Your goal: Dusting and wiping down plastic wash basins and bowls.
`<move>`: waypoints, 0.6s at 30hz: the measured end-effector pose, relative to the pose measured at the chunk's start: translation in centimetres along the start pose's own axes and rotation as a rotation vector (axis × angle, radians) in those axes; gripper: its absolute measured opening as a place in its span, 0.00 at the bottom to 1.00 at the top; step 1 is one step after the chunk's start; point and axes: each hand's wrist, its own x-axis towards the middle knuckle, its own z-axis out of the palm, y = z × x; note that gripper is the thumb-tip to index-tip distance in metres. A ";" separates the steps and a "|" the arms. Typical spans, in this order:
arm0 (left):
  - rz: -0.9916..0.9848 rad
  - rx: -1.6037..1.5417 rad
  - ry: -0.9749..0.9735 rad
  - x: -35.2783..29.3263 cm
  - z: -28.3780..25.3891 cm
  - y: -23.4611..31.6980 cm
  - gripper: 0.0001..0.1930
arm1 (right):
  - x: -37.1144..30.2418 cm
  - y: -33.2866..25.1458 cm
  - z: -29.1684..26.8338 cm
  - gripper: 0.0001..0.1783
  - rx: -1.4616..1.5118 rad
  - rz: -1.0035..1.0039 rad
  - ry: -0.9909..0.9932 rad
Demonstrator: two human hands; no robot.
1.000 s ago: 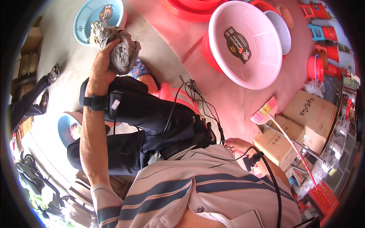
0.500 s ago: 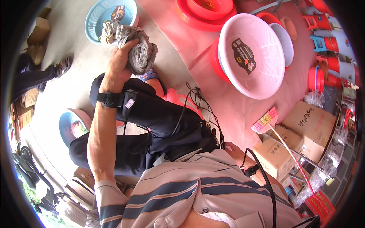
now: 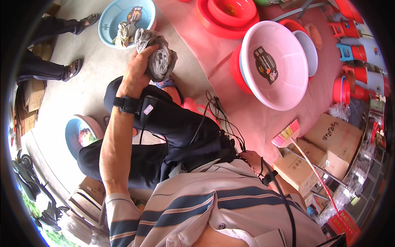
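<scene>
My left hand (image 3: 138, 68) is closed round a crumpled grey rag (image 3: 161, 59), holding it out above my bent knee. Just beyond it, a light blue plastic basin (image 3: 108, 31) stands on the floor with a dark label inside. A bunched beige cloth (image 3: 124, 34) lies at that basin's near side. Down beside my hip is my right hand (image 3: 252, 160), close to some black cables (image 3: 224, 111); its fingers are largely hidden, so I cannot make out a grip.
A large pink basin (image 3: 288, 66) tops a stack at the right, near red basins (image 3: 201, 24). Cardboard boxes (image 3: 333, 133) and a broom (image 3: 288, 133) stand at lower right. Another person's sandalled feet (image 3: 73, 70) are at the left. A blue-lined basin (image 3: 72, 127) sits by my knee.
The view has shifted slightly, so most things sit a little to the right. My left hand still grips the rag. A second foot of the other person has come into view.
</scene>
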 end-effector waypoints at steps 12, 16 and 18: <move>0.023 -0.059 -0.041 0.8 -0.9 -0.5 0.17 | -1.5 7.4 -5.0 0.16 0.307 0.227 -0.330; 0.075 -0.072 0.002 0.3 0.0 -0.5 0.21 | -2.2 6.5 -3.6 0.16 0.340 0.195 -0.216; 0.061 -0.079 0.055 0.1 0.5 -0.4 0.23 | -2.1 6.1 -3.0 0.16 0.346 0.172 -0.173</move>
